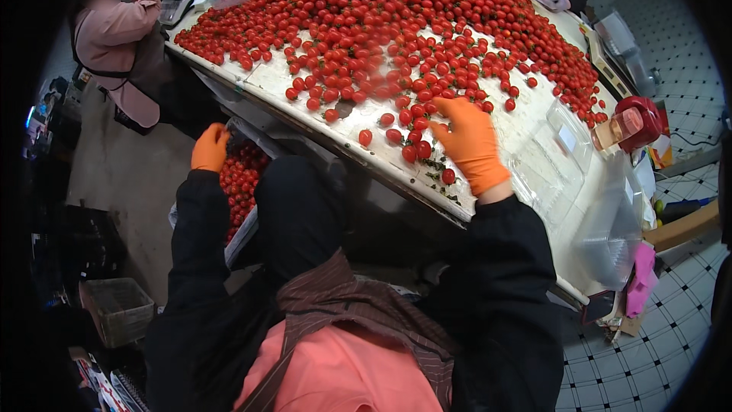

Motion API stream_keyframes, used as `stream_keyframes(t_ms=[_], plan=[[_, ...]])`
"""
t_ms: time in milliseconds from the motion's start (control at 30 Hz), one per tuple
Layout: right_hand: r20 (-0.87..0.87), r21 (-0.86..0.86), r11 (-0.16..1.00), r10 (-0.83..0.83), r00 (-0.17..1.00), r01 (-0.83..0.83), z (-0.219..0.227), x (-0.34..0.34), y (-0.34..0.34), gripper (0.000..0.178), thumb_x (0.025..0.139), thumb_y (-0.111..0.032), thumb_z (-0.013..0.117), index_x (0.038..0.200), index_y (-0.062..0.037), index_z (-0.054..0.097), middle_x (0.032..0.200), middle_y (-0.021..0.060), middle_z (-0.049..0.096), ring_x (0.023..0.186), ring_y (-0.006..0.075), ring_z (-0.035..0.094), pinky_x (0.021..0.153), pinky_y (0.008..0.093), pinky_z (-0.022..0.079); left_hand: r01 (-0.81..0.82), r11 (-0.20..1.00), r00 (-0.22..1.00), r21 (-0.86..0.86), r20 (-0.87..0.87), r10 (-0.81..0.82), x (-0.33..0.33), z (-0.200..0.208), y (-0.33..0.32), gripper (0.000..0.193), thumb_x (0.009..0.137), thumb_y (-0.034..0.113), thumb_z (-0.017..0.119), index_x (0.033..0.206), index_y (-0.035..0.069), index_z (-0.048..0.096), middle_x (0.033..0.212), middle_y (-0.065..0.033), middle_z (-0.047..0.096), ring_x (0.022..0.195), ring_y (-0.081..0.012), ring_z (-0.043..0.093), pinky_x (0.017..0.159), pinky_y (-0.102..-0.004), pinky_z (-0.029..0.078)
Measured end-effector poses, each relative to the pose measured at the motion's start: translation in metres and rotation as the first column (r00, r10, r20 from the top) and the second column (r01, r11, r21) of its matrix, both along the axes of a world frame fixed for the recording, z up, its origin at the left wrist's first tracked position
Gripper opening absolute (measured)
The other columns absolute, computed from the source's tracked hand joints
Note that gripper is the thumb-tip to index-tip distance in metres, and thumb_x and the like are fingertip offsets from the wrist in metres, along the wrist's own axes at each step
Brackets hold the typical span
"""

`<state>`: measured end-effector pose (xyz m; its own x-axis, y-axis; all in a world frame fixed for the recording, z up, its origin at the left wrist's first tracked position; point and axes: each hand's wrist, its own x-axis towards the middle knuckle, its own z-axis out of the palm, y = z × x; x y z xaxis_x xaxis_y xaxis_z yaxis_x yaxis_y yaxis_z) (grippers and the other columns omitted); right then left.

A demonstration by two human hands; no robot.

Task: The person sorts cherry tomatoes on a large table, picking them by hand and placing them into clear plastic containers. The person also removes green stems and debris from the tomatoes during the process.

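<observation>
Clear plastic boxes (560, 154) are lying right of the right hand (469, 141), whose open fingers are touching cherry tomatoes (381, 23). The left hand (210, 148) is reaching into a low crate of tomatoes (242, 183); its grip is hidden. The white table (526, 126) is standing on a tiled floor (648, 351).

Both arms reach forward in black sleeves, each hand in an orange glove.

The right hand (467, 140) is stretched up and ahead of the body, palm down, wrist bent slightly, its fingers (442, 107) spread and lightly curved with the tips pointing away from the person; the right forearm rises from the lower edge toward it, the cuff of the glove meeting the sleeve at the wrist. The left hand (210, 147) sits lower and further left, the arm nearly straight, the back of the glove facing the camera and its fingers curled downward, their tips hidden from view.
</observation>
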<state>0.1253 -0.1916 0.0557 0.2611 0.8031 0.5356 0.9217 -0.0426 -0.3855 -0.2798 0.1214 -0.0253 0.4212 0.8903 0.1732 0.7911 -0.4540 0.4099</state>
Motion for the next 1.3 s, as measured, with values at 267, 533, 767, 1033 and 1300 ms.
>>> stream_keyframes(t_ms=[267,533,767,1033,1300], plan=[[0.48,-0.669,0.533,-0.222,0.848,0.518,0.008,0.028,-0.078,0.031,0.069,-0.017,0.067,0.1,-0.0155,0.069,0.096,0.0083,0.065,0.092,0.0288,0.062,0.104,0.0511,0.031,0.432,0.873,0.822,-0.226,0.497,-0.278,0.096,0.052,-0.076,0.046,0.083,0.015,0.069,0.125,0.004,0.055,0.118,-0.0103,0.06,0.106,-0.0165,0.057,0.088,-0.0293,0.046],[0.309,-0.655,0.633,-0.273,0.911,0.413,-0.02,0.038,-0.072,0.018,0.072,-0.013,0.065,0.09,-0.0127,0.069,0.078,0.0098,0.067,0.081,0.0332,0.065,0.088,0.0402,0.047,0.685,0.668,0.652,-0.293,-0.163,-0.74,0.241,0.055,-0.145,0.073,0.073,0.012,0.074,0.137,0.007,0.039,0.119,-0.0168,0.048,0.106,-0.0319,0.055,0.088,-0.0373,0.047],[-0.2,-0.607,0.786,-0.297,0.934,0.119,-0.022,0.034,-0.042,0.077,0.066,-0.022,0.072,0.136,-0.0127,0.042,0.117,0.0181,0.05,0.102,0.0334,0.056,0.086,0.0358,0.048,0.689,0.598,0.646,-0.41,-0.027,-0.763,0.293,0.056,-0.155,0.101,0.063,0.015,0.082,0.147,0.01,0.025,0.123,-0.0205,0.042,0.102,-0.0321,0.056,0.086,-0.0365,0.048],[-0.354,-0.436,0.899,-0.201,0.913,0.029,-0.052,0.027,-0.012,0.059,0.071,-0.008,0.065,0.128,-0.0131,0.052,0.117,0.0177,0.052,0.109,0.0363,0.053,0.089,0.0384,0.047,0.793,0.491,0.567,-0.361,0.141,-0.812,0.324,0.046,-0.178,0.098,0.056,0.009,0.081,0.143,0.012,0.035,0.117,-0.0162,0.046,0.107,-0.0329,0.052,0.092,-0.0337,0.046],[-0.789,-0.15,0.988,-0.093,0.607,-0.045,-0.061,0.027,-0.008,0.058,0.072,-0.003,0.06,0.128,-0.0115,0.053,0.111,0.0142,0.06,0.094,0.0259,0.06,0.08,0.0315,0.05,0.707,0.32,0.696,-0.631,0.539,-0.475,0.326,0.046,-0.165,0.059,0.076,-0.002,0.067,0.132,0.008,0.049,0.12,-0.0089,0.056,0.095,-0.0129,0.06,0.06,-0.0261,0.055]])
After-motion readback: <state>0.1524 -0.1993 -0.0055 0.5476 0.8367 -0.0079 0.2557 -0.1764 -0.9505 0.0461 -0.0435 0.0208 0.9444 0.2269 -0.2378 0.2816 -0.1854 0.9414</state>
